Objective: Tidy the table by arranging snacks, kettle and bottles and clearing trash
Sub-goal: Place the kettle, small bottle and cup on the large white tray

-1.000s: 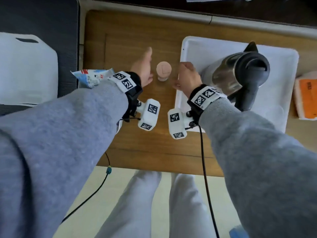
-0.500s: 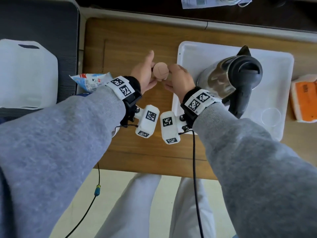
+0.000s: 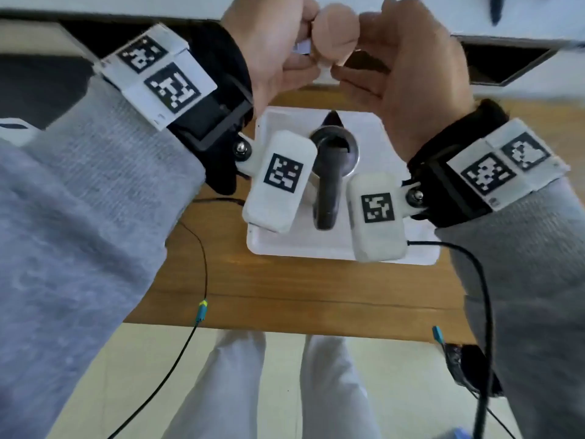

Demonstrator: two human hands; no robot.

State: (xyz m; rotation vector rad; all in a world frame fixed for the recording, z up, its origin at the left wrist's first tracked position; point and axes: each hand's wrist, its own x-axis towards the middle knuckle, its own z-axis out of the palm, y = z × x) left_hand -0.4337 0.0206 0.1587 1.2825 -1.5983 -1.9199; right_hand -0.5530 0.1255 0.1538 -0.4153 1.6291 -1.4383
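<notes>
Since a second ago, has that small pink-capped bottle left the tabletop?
Yes. The pink-capped bottle stood on the wooden table left of the white tray; now the left hand and right hand hold it raised, above the kettle.

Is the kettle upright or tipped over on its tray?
Upright. The kettle is seen from straight above, its lid ring and black handle facing the camera, standing on the white tray below both hands.

**Surfaces and materials**

The table (image 3: pixel 285 289) is matt brown wood with visible grain. On it, the tray (image 3: pixel 316 245) looks like smooth white plastic. The kettle (image 3: pixel 335 147) has a shiny metal rim and a matt black plastic handle. The sleeves (image 3: pixel 79 217) are soft grey knit cloth.
</notes>
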